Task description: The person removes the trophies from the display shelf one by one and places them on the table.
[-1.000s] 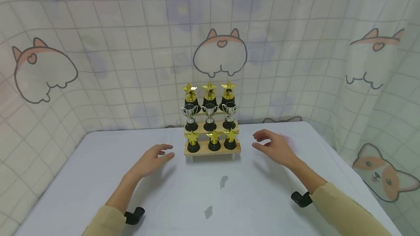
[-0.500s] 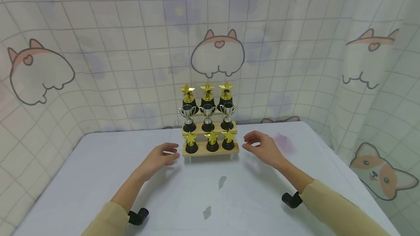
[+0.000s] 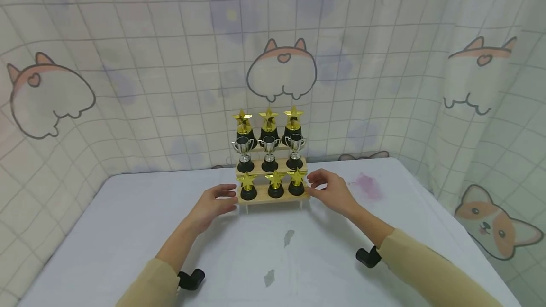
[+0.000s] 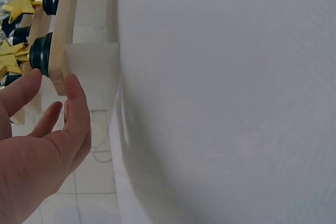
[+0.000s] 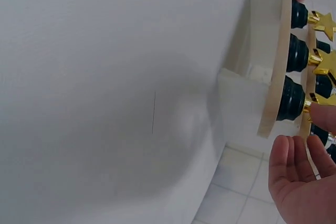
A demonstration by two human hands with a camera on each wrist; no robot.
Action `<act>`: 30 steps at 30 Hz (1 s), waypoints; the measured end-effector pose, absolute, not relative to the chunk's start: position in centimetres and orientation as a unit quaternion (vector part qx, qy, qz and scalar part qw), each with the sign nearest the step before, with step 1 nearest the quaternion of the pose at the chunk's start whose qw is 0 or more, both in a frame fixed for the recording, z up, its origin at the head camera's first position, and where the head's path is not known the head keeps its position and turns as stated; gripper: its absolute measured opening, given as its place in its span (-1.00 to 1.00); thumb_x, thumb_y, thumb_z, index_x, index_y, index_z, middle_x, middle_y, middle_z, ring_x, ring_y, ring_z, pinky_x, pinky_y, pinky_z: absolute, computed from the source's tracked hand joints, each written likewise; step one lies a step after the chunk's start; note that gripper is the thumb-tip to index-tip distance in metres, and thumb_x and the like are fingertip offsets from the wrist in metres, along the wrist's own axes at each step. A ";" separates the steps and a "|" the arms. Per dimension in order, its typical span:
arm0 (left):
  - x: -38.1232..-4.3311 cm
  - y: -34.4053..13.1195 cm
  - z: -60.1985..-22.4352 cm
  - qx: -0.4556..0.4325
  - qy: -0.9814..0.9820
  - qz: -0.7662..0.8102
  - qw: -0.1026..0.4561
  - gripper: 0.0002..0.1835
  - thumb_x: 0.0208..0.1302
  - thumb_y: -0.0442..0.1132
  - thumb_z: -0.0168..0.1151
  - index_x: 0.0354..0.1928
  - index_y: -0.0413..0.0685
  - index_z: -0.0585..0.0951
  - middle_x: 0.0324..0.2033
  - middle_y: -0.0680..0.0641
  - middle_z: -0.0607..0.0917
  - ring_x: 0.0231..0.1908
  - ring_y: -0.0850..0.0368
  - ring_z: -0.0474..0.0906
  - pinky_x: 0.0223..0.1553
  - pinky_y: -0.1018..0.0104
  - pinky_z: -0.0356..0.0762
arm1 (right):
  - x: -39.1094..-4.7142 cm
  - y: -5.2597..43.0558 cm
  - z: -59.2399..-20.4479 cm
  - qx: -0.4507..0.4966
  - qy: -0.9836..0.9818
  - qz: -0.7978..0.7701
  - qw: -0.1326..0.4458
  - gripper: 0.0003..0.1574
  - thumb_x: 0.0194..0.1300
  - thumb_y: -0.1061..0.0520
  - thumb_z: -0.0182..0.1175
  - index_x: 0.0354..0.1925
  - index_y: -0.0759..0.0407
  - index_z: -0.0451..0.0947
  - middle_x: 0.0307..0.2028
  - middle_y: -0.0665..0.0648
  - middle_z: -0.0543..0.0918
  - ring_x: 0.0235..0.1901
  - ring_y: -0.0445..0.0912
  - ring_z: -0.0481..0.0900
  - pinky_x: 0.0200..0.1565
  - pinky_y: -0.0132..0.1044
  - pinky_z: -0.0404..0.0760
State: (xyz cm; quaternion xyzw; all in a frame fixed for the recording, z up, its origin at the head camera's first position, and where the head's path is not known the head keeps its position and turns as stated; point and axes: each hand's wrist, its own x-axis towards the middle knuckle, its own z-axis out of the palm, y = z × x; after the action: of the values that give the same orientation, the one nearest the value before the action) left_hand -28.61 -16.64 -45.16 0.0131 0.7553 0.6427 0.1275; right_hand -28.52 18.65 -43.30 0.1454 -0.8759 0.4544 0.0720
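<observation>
A stepped wooden display stand [image 3: 261, 195] with white supports rises at the table's far side in the head view. Small gold star trophies [image 3: 275, 188] on black bases line its lowest shelf. Silver cup trophies [image 3: 269, 155] fill the middle tier, and taller gold star trophies [image 3: 268, 129] the top. My left hand [image 3: 214, 206] is at the lowest shelf's left end; in the left wrist view its thumb and index fingertip are right at the wooden shelf end [image 4: 60, 66]. At the right end is my right hand [image 3: 332, 193], its fingers loosely bent beside the shelf edge in the right wrist view.
A white cloth [image 3: 239, 259] with grey and pink marks covers the table. Close behind the stand hangs a checked curtain [image 3: 187, 84] with dog drawings. Black wrist devices [image 3: 192, 279] show at both sleeves.
Both hands have moved inward to the two ends of the lowest shelf, the left one rightward and the right one leftward. The stand and its trophies keep their arrangement.
</observation>
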 end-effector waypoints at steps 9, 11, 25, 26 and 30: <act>-29.0 -16.6 -45.3 0.014 0.734 0.669 0.116 -0.44 0.39 -0.42 0.27 0.39 -0.38 0.41 0.24 -0.39 0.42 0.03 -0.05 0.62 0.09 0.18 0.68 | -29.0 17.4 -43.6 0.132 -0.878 0.455 0.060 -0.58 0.26 0.21 0.44 0.06 0.31 0.63 -0.06 0.22 0.72 -0.05 0.06 0.67 0.00 -0.05 0.71; -29.0 -16.6 -45.4 0.015 0.732 0.671 0.118 -0.44 0.39 -0.45 0.27 0.39 -0.39 0.41 0.24 -0.39 0.42 0.00 -0.02 0.63 0.08 0.19 0.68 | -29.0 17.2 -43.6 0.130 -0.879 0.455 0.059 -0.60 0.25 0.19 0.45 0.03 0.29 0.63 -0.08 0.19 0.73 -0.06 0.05 0.67 -0.01 -0.06 0.72; -29.4 -16.3 -45.8 -0.001 0.722 0.682 0.115 -0.45 0.35 -0.49 0.28 0.37 -0.36 0.44 0.20 -0.36 0.47 -0.01 -0.04 0.64 0.06 0.18 0.70 | -29.3 16.2 -44.1 0.133 -0.891 0.426 0.086 -0.67 0.22 0.15 0.50 -0.09 0.22 0.65 -0.19 0.12 0.74 -0.13 0.02 0.67 -0.15 -0.12 0.69; -29.4 -16.2 -45.8 -0.001 0.720 0.684 0.115 -0.45 0.35 -0.50 0.28 0.37 -0.37 0.44 0.19 -0.36 0.47 -0.02 -0.04 0.64 0.06 0.18 0.70 | -29.4 16.2 -44.2 0.135 -0.891 0.424 0.089 -0.67 0.22 0.15 0.49 -0.09 0.23 0.64 -0.19 0.13 0.75 -0.13 0.03 0.67 -0.16 -0.12 0.69; -29.5 -16.1 -46.0 -0.006 0.719 0.685 0.118 -0.46 0.34 -0.51 0.28 0.36 -0.36 0.45 0.19 -0.36 0.47 -0.04 -0.02 0.64 0.06 0.17 0.70 | -29.4 16.1 -44.3 0.130 -0.895 0.417 0.087 -0.65 0.21 0.17 0.50 -0.07 0.25 0.65 -0.16 0.16 0.74 -0.13 0.03 0.67 -0.16 -0.15 0.68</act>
State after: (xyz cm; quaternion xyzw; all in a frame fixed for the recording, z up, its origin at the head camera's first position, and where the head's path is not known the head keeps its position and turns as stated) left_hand -29.48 -16.11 -45.97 -0.0063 0.7191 0.6847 0.1182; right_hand -29.40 16.06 -44.32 0.1300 -0.8953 0.4171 0.0867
